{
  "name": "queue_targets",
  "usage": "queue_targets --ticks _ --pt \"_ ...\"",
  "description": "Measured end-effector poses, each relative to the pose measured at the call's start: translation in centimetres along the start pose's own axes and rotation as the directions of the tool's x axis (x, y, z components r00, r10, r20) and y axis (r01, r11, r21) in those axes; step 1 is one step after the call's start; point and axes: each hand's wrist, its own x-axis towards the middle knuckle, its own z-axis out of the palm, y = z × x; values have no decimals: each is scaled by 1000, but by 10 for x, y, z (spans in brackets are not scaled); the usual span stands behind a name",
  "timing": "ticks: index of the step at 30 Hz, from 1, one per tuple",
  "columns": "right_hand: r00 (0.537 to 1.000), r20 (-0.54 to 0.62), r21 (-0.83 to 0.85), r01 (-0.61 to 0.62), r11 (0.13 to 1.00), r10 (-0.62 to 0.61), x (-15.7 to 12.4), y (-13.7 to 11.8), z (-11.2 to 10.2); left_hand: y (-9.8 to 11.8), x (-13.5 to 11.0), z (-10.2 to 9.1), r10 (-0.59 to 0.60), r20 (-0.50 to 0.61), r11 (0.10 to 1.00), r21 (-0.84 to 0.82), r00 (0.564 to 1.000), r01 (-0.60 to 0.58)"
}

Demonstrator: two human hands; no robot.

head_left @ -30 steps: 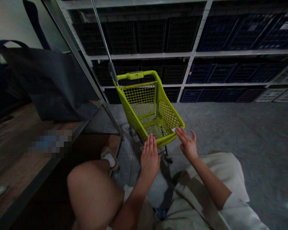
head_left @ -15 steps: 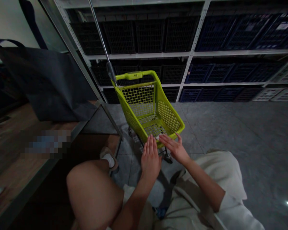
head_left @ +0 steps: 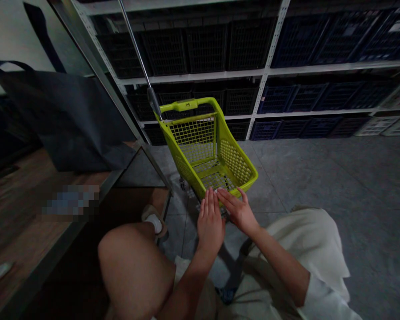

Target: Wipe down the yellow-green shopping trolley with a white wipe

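A small lime-green plastic shopping cart (head_left: 235, 155) stands on the grey tiled floor in front of me, its handle at the far end. My left hand (head_left: 210, 222) lies flat, fingers straight and together, against the cart's near rim. Beside it, my right hand (head_left: 238, 209) also has stretched fingers, laid across the same front edge, its fingertips meeting the left hand's. A small pale thing shows under those fingertips; I cannot make it out. Neither hand grips anything.
Metal racks (head_left: 270, 66) with dark and blue plastic crates line the back wall. At the left a wooden shelf (head_left: 26, 209) carries a dark fabric bag (head_left: 66, 120). A thin metal pole (head_left: 138, 53) leans by the cart. My bare knee (head_left: 133, 266) is in front.
My right hand has slid left along the cart's front rim, from the right corner to beside my left hand. The left hand has stayed put.
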Motion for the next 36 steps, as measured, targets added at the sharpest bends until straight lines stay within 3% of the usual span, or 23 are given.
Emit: queue_targets --ticks 2,4,6,8,10,12,14,16,18,20,22,23,25,29,31,33,35,36 --pt "998 25 -31 56 998 -55 -13 41 -11 0 1 -4 1 25 1000 9 1000 -2" --pt "999 -27 -99 -48 994 45 -26 81 -21 1 2 -6 2 36 1000 11 999 -3" --pt "977 -108 -159 -202 966 186 -35 101 -24 4 3 -5 9 35 1000 6 999 -9" --pt "938 -183 -186 -328 926 295 -34 89 -19 8 3 -3 16 28 1000 3 999 -16" --pt "918 -211 -172 -374 911 337 -28 53 -7 11 3 1 10 18 1000 5 1000 -10" --pt "950 -159 -123 -288 950 268 -19 11 5 12 2 4 -4 5 1000 18 1000 4" --pt "980 -99 -85 -183 979 175 -13 -13 12 10 1 5 -5 0 1000 31 1000 5" --pt "997 -52 -83 -56 995 52 -13 -6 9 8 0 4 -2 1 999 32 1000 2" --pt "1000 -23 -107 9 994 -12 -18 29 -1 6 0 2 0 6 1000 25 1000 -1" --pt "993 -62 -149 -108 983 100 -25 73 -14 7 0 0 1 7 1000 20 1000 -2" --pt "950 -152 -182 -297 937 272 -29 100 -22 8 1 1 3 3 1000 12 1000 -3" --pt "922 -196 -186 -370 910 335 -29 103 -23 10 2 2 3 0 1000 6 1000 -3" --pt "894 -230 -171 -427 888 385 -26 84 -17 12 2 5 3 -4 1000 -2 1000 -3" --pt "962 -118 -83 -256 963 245 -12 4 6 12 1 10 -6 -6 1000 21 1000 6" --pt "988 -52 -49 -147 988 144 -9 -14 9 10 1 9 -9 -9 999 32 1000 10" --pt "999 4 -38 -33 999 33 -11 0 2 8 0 6 -11 -6 1000 26 1000 11" --pt "999 40 -54 37 998 -35 -19 38 -10 7 0 3 -8 5 1000 12 1000 8" --pt "999 29 -78 16 997 -14 -23 61 -17 8 0 2 -4 10 1000 7 1000 4"
